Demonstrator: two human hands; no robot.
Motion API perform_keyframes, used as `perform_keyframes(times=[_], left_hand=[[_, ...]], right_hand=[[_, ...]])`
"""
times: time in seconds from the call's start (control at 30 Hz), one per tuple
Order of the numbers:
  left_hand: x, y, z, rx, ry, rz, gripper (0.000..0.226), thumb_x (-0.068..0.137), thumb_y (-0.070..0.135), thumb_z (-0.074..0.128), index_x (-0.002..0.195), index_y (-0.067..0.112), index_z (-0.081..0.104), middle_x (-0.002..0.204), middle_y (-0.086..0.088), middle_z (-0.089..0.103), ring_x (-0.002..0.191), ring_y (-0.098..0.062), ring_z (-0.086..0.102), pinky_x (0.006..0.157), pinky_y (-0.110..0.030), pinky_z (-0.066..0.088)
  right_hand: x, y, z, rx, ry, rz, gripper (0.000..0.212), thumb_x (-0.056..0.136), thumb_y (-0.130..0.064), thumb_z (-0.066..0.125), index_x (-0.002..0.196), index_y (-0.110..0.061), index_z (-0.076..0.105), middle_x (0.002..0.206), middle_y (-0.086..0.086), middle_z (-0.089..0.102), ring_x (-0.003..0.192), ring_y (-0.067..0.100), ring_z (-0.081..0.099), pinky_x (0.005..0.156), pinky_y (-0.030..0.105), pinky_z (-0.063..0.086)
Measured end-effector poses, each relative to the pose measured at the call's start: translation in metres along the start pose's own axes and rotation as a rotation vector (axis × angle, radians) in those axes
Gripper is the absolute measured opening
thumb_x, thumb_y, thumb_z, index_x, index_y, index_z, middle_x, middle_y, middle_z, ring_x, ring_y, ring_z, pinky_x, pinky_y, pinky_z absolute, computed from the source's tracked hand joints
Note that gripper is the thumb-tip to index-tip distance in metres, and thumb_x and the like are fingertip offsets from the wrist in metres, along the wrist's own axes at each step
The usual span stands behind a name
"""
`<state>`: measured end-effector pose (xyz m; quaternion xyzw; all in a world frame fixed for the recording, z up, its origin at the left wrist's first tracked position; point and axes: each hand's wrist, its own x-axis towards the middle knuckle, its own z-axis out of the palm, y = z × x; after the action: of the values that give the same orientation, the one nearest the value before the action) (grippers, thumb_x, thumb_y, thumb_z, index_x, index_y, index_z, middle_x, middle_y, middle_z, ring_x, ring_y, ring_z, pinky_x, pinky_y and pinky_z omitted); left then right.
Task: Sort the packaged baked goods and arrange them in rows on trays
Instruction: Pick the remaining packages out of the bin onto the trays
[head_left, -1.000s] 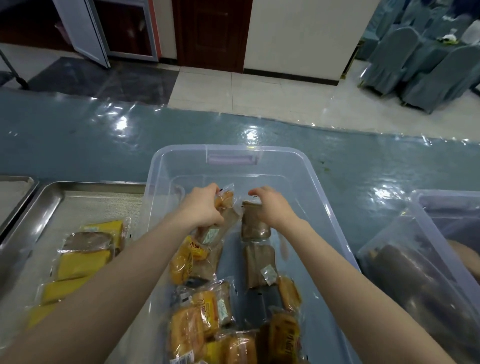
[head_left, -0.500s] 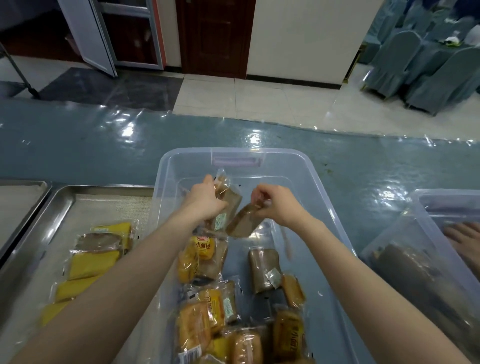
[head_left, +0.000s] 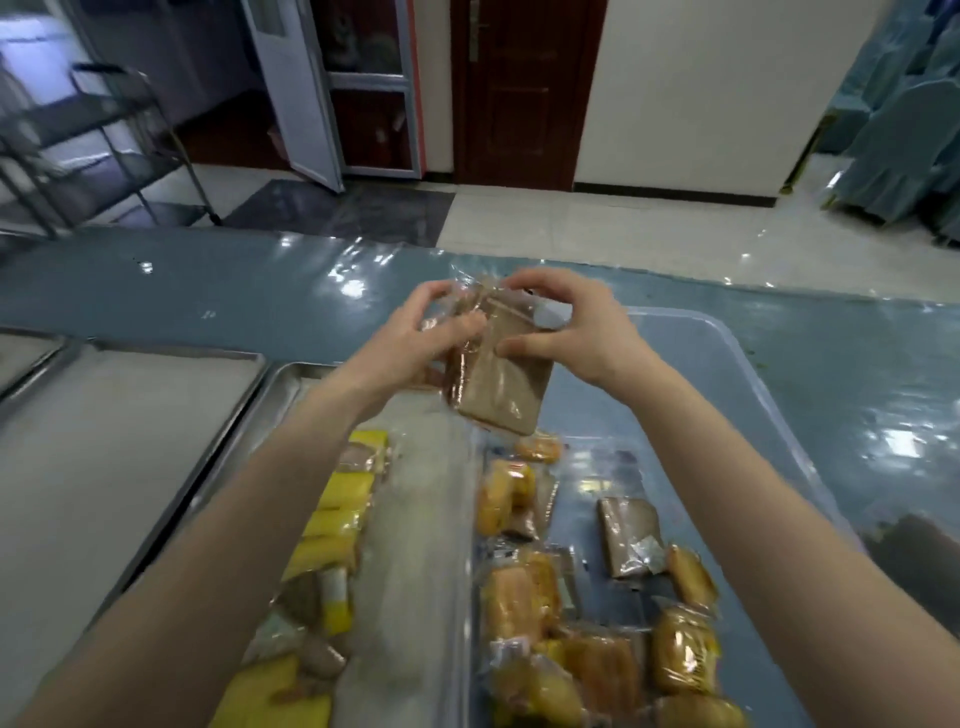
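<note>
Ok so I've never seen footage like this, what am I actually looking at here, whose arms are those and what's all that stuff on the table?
There is no machine here: these are a person's two bare arms, filmed by one wide-angle camera worn on their head, looking forward and down. The left hand and right hand together hold a brown pack in clear wrap, over the edge of a clear plastic bin; it may be two packs pressed together. The bin holds orange buns and another brown slice, all wrapped. Left of it, a metal tray carries yellow cakes, with a second tray beside that. Everything stands on a table with a shiny blue cover.
</note>
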<state>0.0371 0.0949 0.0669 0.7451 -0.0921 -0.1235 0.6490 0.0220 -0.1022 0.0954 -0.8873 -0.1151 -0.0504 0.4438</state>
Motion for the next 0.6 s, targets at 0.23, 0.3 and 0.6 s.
perform_keyframes(times=[0.23,0.3,0.6], left_hand=[[-0.037,-0.043,-0.097,-0.147,0.266,-0.064,0.074,0.069,0.015,0.082,0.13,0.027,0.043,0.1,-0.006,0.07,0.077,-0.016,0.07,0.056,-0.026,0.052],[-0.041,-0.067,-0.117,-0.12,0.311,-0.092,0.067,0.075,0.011,0.079,0.128,0.027,0.042,0.1,-0.003,0.069,0.073,-0.011,0.069,0.052,-0.023,0.05],[-0.053,-0.211,-0.146,0.207,0.204,-0.356,0.117,0.056,0.056,0.085,0.146,0.042,0.01,0.134,-0.004,0.052,0.112,-0.024,0.059,0.095,-0.045,0.05]], right_hand=[[0.036,-0.047,0.116,-0.094,0.051,-0.062,0.077,0.065,-0.036,0.086,0.133,-0.028,0.05,0.137,0.001,0.04,0.13,0.017,0.039,0.105,0.021,0.029],[0.037,-0.047,0.155,-0.144,0.091,-0.039,0.073,0.067,-0.034,0.085,0.13,-0.027,0.05,0.132,0.003,0.039,0.125,0.021,0.042,0.105,0.027,0.036],[0.028,0.014,0.276,-0.468,-0.319,0.184,0.054,0.084,-0.021,0.07,0.133,-0.024,0.048,0.131,0.005,0.043,0.12,0.027,0.048,0.101,0.037,0.044]])
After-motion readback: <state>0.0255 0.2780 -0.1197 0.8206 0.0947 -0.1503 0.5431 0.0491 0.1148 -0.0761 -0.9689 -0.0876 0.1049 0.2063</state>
